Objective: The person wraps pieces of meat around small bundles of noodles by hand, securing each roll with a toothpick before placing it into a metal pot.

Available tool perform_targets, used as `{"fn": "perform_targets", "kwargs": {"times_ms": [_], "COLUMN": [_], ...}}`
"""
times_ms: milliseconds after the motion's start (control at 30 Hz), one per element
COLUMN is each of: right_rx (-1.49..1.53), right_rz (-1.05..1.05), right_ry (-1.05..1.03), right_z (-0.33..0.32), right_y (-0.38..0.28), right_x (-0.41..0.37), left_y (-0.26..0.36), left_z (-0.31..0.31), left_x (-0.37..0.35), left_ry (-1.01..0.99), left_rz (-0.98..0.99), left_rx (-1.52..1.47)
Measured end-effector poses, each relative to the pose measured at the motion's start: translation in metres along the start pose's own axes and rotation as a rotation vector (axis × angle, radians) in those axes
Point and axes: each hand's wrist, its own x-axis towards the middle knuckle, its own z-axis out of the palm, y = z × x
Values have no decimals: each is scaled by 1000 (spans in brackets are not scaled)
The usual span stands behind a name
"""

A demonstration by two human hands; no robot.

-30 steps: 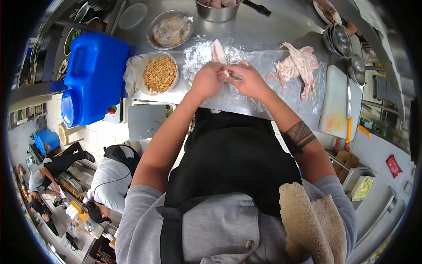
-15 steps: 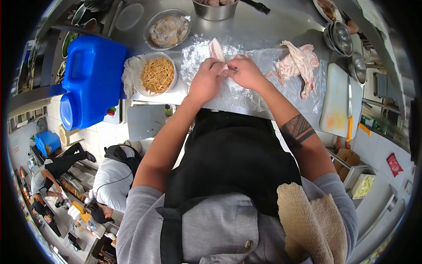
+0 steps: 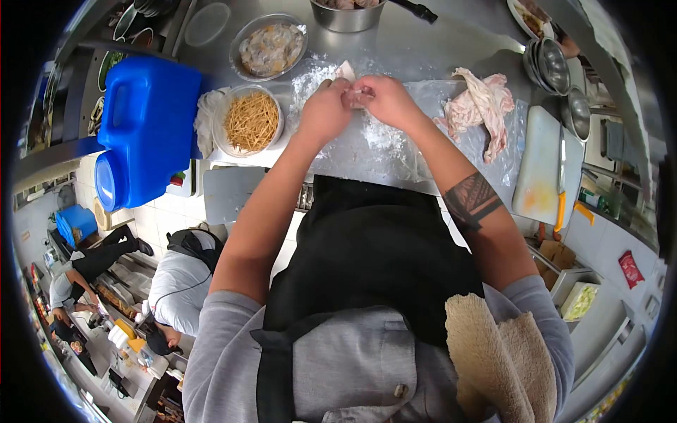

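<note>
Both of my hands work on a strip of raw, fatty meat over a flour-dusted plastic sheet. My left hand is closed on the strip's near part, its fingertips partly hidden. From the other side, my right hand pinches the same pinkish roll with thumb and fingers. The strip's pale end pokes out beyond my knuckles. To the right on the sheet lies a crumpled pile of raw meat strips or skin. Left of my hands stands a tub of toothpicks.
A bowl of raw greyish pieces and a metal pot stand at the back. On the left is a blue jug. A cutting board with an orange-handled knife lies right, near metal bowls. Two people work lower left.
My hands have moved slightly away from me along the strip, and less of its far end shows. The right fingers have shifted their pinch; the roll between the hands shows more.
</note>
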Motion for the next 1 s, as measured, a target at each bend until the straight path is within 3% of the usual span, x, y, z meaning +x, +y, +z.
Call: {"fn": "perform_targets", "kwargs": {"times_ms": [33,100,200,333,400,500,600,633,700,733,800,1000], "right_rx": [1,-36,-78,-82,112,90,61,62,95,96,19,-16], "right_rz": [2,-58,11,47,87,4,21,21,75,71,140,109], "right_ry": [3,0,-80,4,10,12,61,62,62,64,73,23], "right_z": [2,3,1,0,-1,-1,4,5,8,9,8,15], "right_y": [7,16,19,15,15,9,5,5,3,2,3,21], "right_x": [8,28,48,55,50,30,27,29,39,44,55,82], "left_y": [5,13,2,-6,-7,-13,-19,-17,-13,-11,-8,-19], "left_z": [-1,1,6,2,-2,-2,-1,0,0,-1,-2,6], "left_x": [-6,-16,-11,3,8,20,32,32,30,27,21,26], "left_ry": [-2,210,210,169,145,142,131,130,318,321,238,232], "left_rz": [2,165,237,233,179,27,2,2,82,84,290,251], "left_rx": [1,-15,144,154,152,49,62,63,78,81,158,199]}}
